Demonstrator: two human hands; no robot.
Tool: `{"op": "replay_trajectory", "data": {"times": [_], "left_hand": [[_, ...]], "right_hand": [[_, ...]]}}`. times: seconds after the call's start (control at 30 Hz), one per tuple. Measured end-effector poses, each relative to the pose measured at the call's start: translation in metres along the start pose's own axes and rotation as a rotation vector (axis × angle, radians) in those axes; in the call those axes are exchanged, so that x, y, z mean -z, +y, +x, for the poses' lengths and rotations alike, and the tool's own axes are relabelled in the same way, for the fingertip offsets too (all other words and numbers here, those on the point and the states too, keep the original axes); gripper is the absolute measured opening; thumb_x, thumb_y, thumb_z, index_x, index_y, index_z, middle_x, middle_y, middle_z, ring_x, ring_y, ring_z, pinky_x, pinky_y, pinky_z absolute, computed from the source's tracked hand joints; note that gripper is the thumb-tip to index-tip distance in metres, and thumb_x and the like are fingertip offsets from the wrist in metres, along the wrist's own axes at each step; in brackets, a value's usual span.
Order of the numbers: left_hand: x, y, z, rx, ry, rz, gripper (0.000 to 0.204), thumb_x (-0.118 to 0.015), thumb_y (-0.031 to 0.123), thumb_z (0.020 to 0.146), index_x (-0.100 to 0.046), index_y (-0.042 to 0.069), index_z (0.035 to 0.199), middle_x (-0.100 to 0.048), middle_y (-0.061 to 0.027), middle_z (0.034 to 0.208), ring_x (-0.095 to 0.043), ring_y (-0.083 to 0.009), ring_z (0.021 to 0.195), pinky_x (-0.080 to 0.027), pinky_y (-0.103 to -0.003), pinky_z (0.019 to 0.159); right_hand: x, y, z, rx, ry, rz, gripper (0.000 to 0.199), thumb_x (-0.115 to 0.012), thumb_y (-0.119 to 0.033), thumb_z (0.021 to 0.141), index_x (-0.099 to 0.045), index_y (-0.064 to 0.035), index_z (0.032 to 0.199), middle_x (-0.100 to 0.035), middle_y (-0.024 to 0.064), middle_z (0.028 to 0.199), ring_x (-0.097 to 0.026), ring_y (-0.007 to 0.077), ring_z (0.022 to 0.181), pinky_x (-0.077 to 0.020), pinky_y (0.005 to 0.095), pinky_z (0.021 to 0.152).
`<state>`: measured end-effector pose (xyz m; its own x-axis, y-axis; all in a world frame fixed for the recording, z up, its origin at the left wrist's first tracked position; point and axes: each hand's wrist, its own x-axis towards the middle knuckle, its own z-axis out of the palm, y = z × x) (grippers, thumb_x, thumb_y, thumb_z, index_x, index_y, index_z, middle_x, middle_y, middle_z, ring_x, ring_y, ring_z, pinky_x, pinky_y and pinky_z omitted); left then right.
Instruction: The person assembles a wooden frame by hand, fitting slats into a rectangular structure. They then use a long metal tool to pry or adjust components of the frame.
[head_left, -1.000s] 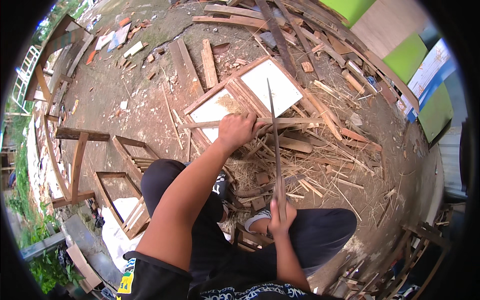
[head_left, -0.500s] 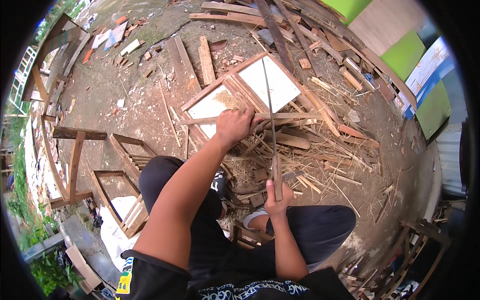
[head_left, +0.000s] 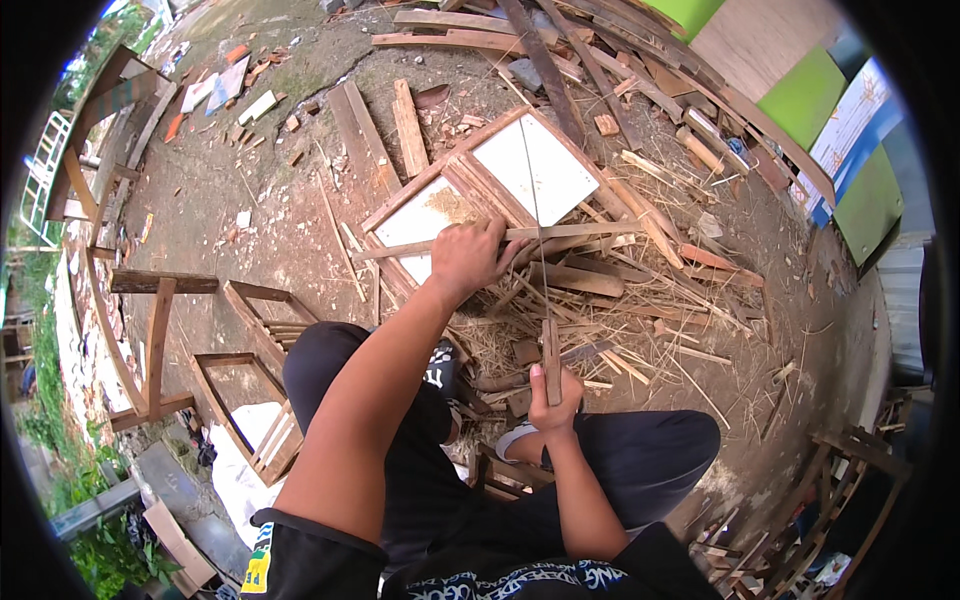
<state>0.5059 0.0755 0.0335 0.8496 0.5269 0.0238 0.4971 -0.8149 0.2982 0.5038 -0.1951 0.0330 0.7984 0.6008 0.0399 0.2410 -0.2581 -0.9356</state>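
My left hand [head_left: 468,260] is closed round a thin wooden strip [head_left: 590,230] that lies slantwise over the near edge of a wooden frame [head_left: 462,185] with white panels. In my right hand [head_left: 556,400] is the straight wooden handle of a handsaw [head_left: 552,360], thumb along its side. Its long, narrow blade shows almost edge-on, points away from me and crosses the strip just right of my left hand. Light brown sawdust [head_left: 450,203] is scattered on the left white panel. How deep the blade sits in the strip cannot be seen.
Wood scraps and straw-like splinters [head_left: 620,330] lie around the frame, close to my feet. Slatted wooden frames [head_left: 235,400] stand at my left, by a wooden trestle [head_left: 155,340]. Long boards [head_left: 460,40] are piled at the far side. Green panels [head_left: 800,100] lean at the right.
My right hand and the saw have shifted only slightly, and the blade looks thinner, turned more edge-on. My left hand keeps its grip on the strip. The whole view has tilted a little.
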Motion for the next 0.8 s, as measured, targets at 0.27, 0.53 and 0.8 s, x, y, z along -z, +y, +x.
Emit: {"op": "replay_trajectory", "data": {"times": [0.27,0.53,0.8], "left_hand": [[-0.004,-0.005,-0.004,-0.017,0.079,-0.019,0.047,-0.051,0.053,0.105,-0.062,0.009,0.09,-0.07,-0.0136,0.076,-0.073,-0.0357,0.069,-0.057,-0.048,0.063],[-0.004,0.0,0.0,-0.03,0.03,0.011,0.049,-0.051,0.053,0.105,-0.065,0.009,0.091,-0.07,-0.016,0.07,-0.073,-0.0358,0.064,-0.058,-0.046,0.059],[-0.003,-0.003,-0.002,-0.029,0.071,0.006,0.045,-0.054,0.052,0.104,-0.064,0.01,0.089,-0.071,-0.0144,0.075,-0.073,-0.0353,0.067,-0.058,-0.047,0.061]], "right_hand": [[0.048,-0.006,-0.088,0.103,-0.041,-0.154,0.021,-0.067,-0.016,0.093,-0.063,-0.0031,0.077,-0.058,0.0161,0.064,-0.058,0.0342,0.052,-0.0407,0.0432,0.052],[0.003,-0.015,0.017,-0.004,-0.044,-0.03,0.033,-0.068,-0.017,0.098,-0.055,-0.0021,0.071,-0.051,0.0133,0.06,-0.049,0.0286,0.05,-0.0351,0.0409,0.05],[0.048,-0.008,-0.108,0.067,-0.048,-0.103,0.018,-0.065,-0.013,0.093,-0.069,0.0024,0.087,-0.062,0.0173,0.069,-0.062,0.0348,0.057,-0.045,0.0429,0.054]]}}
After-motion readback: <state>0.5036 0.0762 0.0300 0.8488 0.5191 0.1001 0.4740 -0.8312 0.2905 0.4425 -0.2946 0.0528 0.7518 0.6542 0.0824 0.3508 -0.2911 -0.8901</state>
